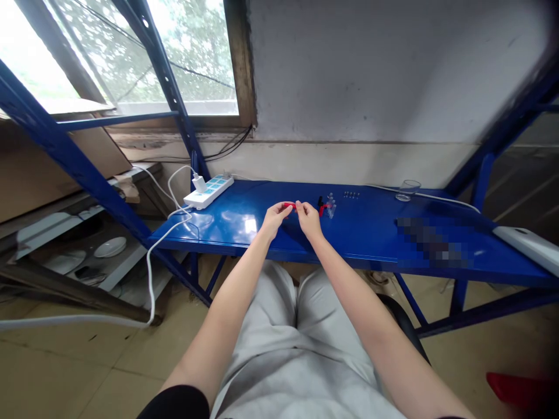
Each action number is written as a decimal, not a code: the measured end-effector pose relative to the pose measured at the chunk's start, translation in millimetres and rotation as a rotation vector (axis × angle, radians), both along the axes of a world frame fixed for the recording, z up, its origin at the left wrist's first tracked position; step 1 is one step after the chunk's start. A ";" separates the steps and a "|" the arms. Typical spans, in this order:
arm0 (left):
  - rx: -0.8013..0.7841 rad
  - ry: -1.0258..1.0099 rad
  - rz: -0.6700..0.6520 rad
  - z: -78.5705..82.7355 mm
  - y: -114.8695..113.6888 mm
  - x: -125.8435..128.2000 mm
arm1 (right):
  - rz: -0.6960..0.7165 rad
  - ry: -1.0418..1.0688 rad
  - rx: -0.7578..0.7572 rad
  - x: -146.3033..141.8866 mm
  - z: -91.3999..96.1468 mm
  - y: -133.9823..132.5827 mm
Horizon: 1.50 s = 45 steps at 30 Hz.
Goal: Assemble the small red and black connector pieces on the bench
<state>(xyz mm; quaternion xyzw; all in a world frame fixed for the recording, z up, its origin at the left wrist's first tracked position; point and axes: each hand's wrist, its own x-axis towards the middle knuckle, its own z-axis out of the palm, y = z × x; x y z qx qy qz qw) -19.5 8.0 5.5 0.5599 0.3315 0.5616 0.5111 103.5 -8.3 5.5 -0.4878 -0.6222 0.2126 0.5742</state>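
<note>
Above the front half of the blue table, my left hand [276, 215] and my right hand [307, 219] are close together. Between their fingertips they pinch a small red part [289, 205]; its exact kind is too small to tell. Just right of my right hand lie another red piece [323, 209], a small black piece [320, 201] and some clear plastic pieces [331, 206]. A little farther back, several tiny metallic pieces [351, 195] stand or lie in rows.
A white power strip [209, 192] with a plugged-in charger sits at the table's left end, its cable hanging over the edge. Toward the right are a clear glass [408, 190], a blurred dark object [430, 241] and a white device [528, 247]. Blue shelf posts flank the table [362, 233].
</note>
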 end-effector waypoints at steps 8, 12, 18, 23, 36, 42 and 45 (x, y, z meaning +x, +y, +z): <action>-0.117 -0.127 0.064 3.5 -4.2 -4.9 | -0.003 -0.002 0.026 -0.9 -0.7 -6.4; -0.120 -0.163 0.114 2.4 -2.4 -5.6 | 0.013 -0.054 0.035 -1.6 -4.3 -3.7; -0.064 -0.125 0.192 -1.0 -0.3 -5.8 | -0.028 -0.243 0.069 0.6 -7.6 -2.5; -0.029 -0.094 0.323 -2.6 0.3 -6.0 | -0.082 -0.383 0.064 -0.1 -9.3 -3.4; 0.125 0.268 0.280 -9.9 -0.5 13.2 | -0.205 -0.324 -0.222 48.1 -5.6 -17.7; 0.197 0.604 0.157 0.7 -3.0 62.1 | -0.327 -0.422 -0.391 94.1 6.2 -28.9; 0.166 0.690 0.181 4.3 0.3 80.8 | -0.400 -0.520 -0.401 103.5 8.5 -25.2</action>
